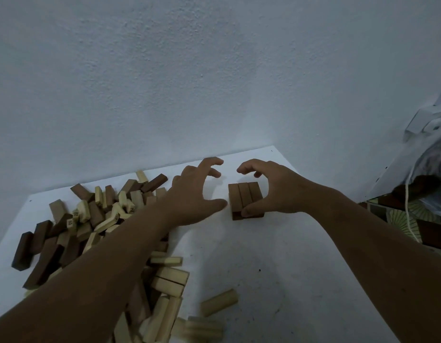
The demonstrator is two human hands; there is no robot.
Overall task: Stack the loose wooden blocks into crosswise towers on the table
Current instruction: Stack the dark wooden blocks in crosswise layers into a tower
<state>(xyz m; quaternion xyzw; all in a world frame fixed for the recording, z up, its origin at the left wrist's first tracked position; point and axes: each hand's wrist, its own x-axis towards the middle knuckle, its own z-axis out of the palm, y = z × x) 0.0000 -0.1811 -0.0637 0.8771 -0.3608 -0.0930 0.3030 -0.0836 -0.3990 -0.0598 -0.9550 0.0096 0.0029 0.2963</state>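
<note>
Both hands are hovering spread around the starter tower [244, 199] mid-worktop, the right hand [271, 189] thumb touching it, the left hand [197, 194] empty; these light, stiff blocks seem best pinched by their long sides.

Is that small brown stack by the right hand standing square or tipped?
Square. The brown stack sits flat on the table, three blocks side by side on top. The right hand touches its near edge with the thumb.
</note>
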